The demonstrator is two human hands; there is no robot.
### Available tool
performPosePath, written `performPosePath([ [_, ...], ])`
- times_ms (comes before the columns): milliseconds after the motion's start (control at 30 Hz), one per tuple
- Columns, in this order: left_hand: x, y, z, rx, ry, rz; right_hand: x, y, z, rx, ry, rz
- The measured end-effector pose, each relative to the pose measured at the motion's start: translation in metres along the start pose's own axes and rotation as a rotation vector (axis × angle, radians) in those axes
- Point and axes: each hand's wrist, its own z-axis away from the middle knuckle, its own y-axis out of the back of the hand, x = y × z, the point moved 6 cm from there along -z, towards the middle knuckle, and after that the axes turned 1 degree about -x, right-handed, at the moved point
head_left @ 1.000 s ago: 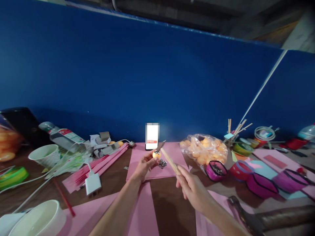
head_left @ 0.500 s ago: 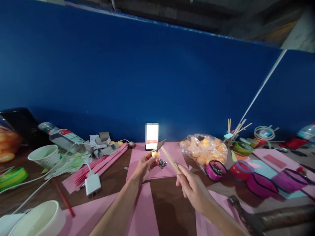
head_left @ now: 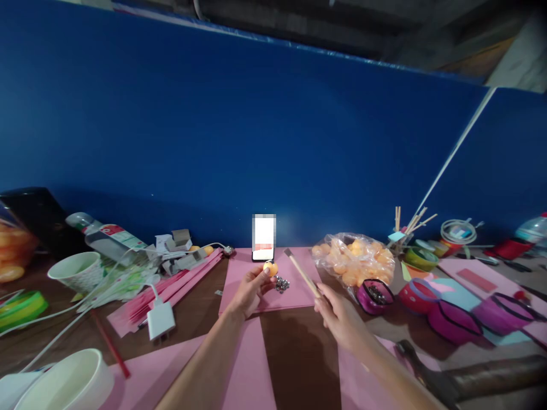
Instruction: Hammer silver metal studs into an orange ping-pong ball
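Between the fingertips of my left hand is a small glossy orange ball, like a ping-pong ball. Just below it shows a cluster of small silvery metal pieces; whether my fingers touch it I cannot tell. My right hand grips the light wooden handle of a small hammer, its dark head up and to the right of the ball, apart from it. Under both lies a pink sheet. A phone with a lit, blurred screen leans behind them.
On the right sit a plastic bag of orange balls, a purple pouch of metal bits and a larger dark hammer. On the left are a white charger, cables, paper cups and a bottle. A blue wall rises behind.
My right hand has moved the hammer to the right and slightly down, away from the ball, and its head has turned. My left hand stays nearly in place with the ball.
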Motion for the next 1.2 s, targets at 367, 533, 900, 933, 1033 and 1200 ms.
performPosePath([
  [367, -0.001, 0.001, -0.001, -0.009, 0.014, 0.041, 0.051, -0.009, -0.015, 0.029, -0.008, 0.381],
  [533, -0.001, 0.0, -0.001, -0.021, 0.022, 0.054, 0.048, -0.011, -0.018, 0.038, -0.007, 0.467],
  [900, -0.003, 0.002, 0.0, -0.039, 0.046, 0.029, 0.042, -0.022, -0.021, 0.027, -0.035, 0.636],
  [933, -0.002, 0.002, 0.0, -0.036, 0.046, 0.032, 0.04, -0.021, -0.021, 0.028, -0.033, 0.634],
  [1033, -0.002, 0.002, 0.0, -0.023, 0.044, 0.039, 0.035, -0.019, -0.02, 0.012, -0.041, 0.639],
  [1200, 0.0, 0.0, 0.0, -0.037, 0.028, 0.068, 0.031, -0.018, -0.02, 0.0, -0.004, 0.729],
])
